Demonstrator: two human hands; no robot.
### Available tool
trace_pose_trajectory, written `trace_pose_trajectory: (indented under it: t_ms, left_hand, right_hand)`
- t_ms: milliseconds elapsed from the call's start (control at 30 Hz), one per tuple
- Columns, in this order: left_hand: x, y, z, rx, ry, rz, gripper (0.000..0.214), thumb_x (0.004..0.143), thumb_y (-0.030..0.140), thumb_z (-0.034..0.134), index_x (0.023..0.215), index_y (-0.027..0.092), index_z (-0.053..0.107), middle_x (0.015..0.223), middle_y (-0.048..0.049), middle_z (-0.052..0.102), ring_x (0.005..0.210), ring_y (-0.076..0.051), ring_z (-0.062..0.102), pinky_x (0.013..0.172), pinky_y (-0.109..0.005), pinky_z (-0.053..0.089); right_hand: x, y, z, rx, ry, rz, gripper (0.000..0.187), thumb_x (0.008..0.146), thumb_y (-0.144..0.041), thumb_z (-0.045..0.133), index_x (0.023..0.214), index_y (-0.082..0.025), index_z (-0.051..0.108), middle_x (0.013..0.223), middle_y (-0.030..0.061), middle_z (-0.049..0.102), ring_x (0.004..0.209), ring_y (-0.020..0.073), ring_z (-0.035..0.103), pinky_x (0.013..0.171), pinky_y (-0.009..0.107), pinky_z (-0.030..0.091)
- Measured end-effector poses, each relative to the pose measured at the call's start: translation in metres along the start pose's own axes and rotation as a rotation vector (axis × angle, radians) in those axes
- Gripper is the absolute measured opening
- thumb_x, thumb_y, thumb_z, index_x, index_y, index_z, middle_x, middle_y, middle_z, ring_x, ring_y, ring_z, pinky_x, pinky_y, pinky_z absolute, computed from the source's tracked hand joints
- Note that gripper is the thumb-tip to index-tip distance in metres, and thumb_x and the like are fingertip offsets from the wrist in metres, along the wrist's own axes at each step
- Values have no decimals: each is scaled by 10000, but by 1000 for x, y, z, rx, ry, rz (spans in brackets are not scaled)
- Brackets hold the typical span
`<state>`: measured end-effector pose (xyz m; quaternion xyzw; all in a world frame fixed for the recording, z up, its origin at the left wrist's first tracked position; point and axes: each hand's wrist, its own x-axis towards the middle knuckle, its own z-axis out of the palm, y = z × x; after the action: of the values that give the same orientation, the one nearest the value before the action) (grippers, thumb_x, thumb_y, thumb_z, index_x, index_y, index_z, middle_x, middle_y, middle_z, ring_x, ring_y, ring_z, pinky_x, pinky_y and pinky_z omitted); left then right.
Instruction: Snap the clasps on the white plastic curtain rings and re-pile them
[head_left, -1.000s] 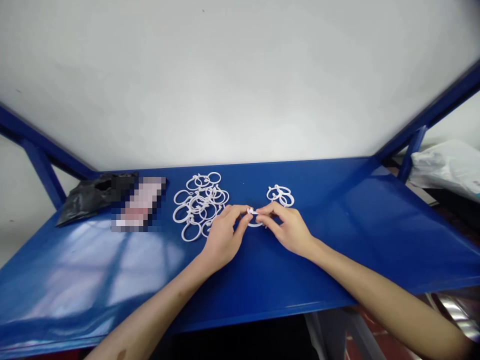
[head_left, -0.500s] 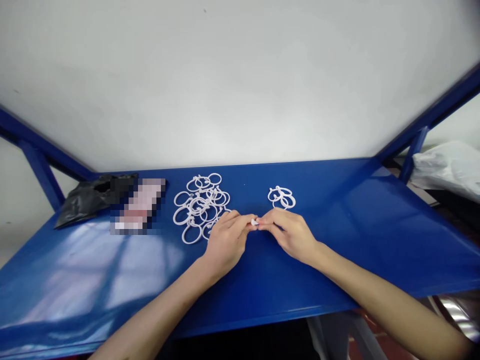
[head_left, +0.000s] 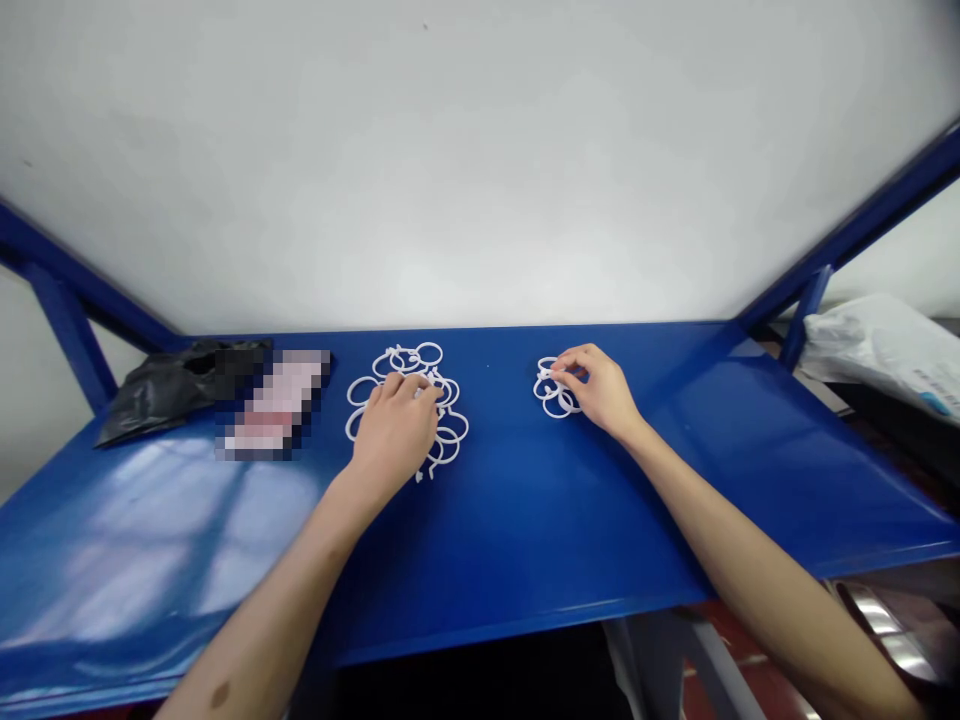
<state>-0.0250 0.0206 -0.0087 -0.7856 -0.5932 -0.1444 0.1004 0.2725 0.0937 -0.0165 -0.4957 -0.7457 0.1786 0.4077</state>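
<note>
White plastic curtain rings [head_left: 450, 448] lie in a loose pile on the blue table, some overlapping, with small knobs at their ends. Over this pile is my left hand [head_left: 397, 425], back up, its curled fingers closed down among the rings; the fingertips are partly hidden. To the right is a smaller cluster of curtain rings [head_left: 556, 403]. There my right hand [head_left: 596, 388] pinches a white curtain ring between thumb and fingers, at the cluster's upper edge. How far that ring touches the others I cannot tell.
The blue table [head_left: 510, 560] ends at a front edge below my forearms, with a pale wall [head_left: 480, 180] behind it. At the left lie a black plastic bag [head_left: 161, 395] and a blurred pinkish flat item [head_left: 274, 405]. Blue frame bars slope along both sides. A white plastic bag [head_left: 885, 350] is far right.
My hands, together at a small white piece before, have separated. The left moved left onto the large pile; the right moved up to the small cluster with a ring.
</note>
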Motion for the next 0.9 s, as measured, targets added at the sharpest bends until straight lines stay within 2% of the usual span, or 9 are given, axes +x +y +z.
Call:
trace_pose_trajectory:
  t_ms: [100, 300, 533, 667, 733, 767, 833, 900]
  left_hand:
    - [1, 2, 1, 9, -18, 1, 267, 946, 189, 497, 1026, 175, 751, 1134, -121, 701, 1055, -347, 561, 864, -477, 469]
    - [2, 1, 0, -1, -26, 4, 271, 959, 202, 480, 923, 201, 749, 1088, -112, 712, 1013, -331, 561, 834, -472, 456]
    - [2, 3, -2, -73, 43, 5, 238, 980, 231, 478, 945, 188, 709, 1016, -109, 722, 978, -314, 576, 840, -468, 465]
    - [3, 14, -9, -227, 158, 96, 188, 998, 232, 492, 957, 198, 673, 948, -65, 725, 917, -249, 594, 873, -422, 478]
    - [0, 23, -11, -311, 229, 197, 168, 1002, 215, 499, 981, 200, 665, 946, -50, 726, 901, -216, 599, 874, -383, 486]
    - [-1, 28, -11, -342, 251, 254, 161, 1001, 204, 504, 994, 200, 665, 954, -45, 728, 901, -203, 601, 871, -366, 488]
    - [-6, 39, -8, -373, 251, 363, 159, 1001, 194, 511, 1007, 205, 669, 973, -35, 733, 906, -188, 608, 870, -349, 489]
    - [-10, 49, -5, -371, 224, 438, 155, 1001, 198, 517, 1000, 211, 672, 970, -24, 735, 901, -183, 619, 865, -346, 491]
  right_hand:
    - [-2, -3, 0, -14, -42, 0, 171, 884, -382, 682, 863, -220, 736, 984, 66, 665, 877, 199, 646, 811, 395, 542]
    - [-4, -6, -1, -28, -45, -7, 170, 887, -383, 674, 904, -229, 743, 1025, 71, 655, 900, 202, 643, 812, 392, 545]
    - [-6, -7, -1, -106, -24, -29, 140, 922, -340, 623, 908, -239, 719, 1007, 74, 681, 987, 246, 628, 870, 452, 528]
    - [-14, -26, -1, -98, 40, -89, 131, 934, -338, 620, 930, -238, 705, 1004, 72, 694, 980, 244, 631, 909, 459, 510]
    - [-24, -40, 4, 27, -37, -60, 149, 945, -364, 613, 979, -241, 690, 983, 56, 714, 901, 212, 659, 839, 401, 537]
    - [-29, -47, 8, 122, -119, -12, 177, 953, -382, 602, 1032, -241, 675, 956, 42, 723, 836, 190, 674, 787, 366, 549]
    - [-41, -59, 18, 292, -252, 55, 230, 962, -395, 586, 1127, -240, 625, 912, 18, 731, 795, 166, 696, 763, 330, 558]
    - [-51, -65, 26, 365, -296, 90, 231, 979, -389, 557, 1152, -239, 587, 810, -14, 716, 733, 149, 696, 735, 304, 557]
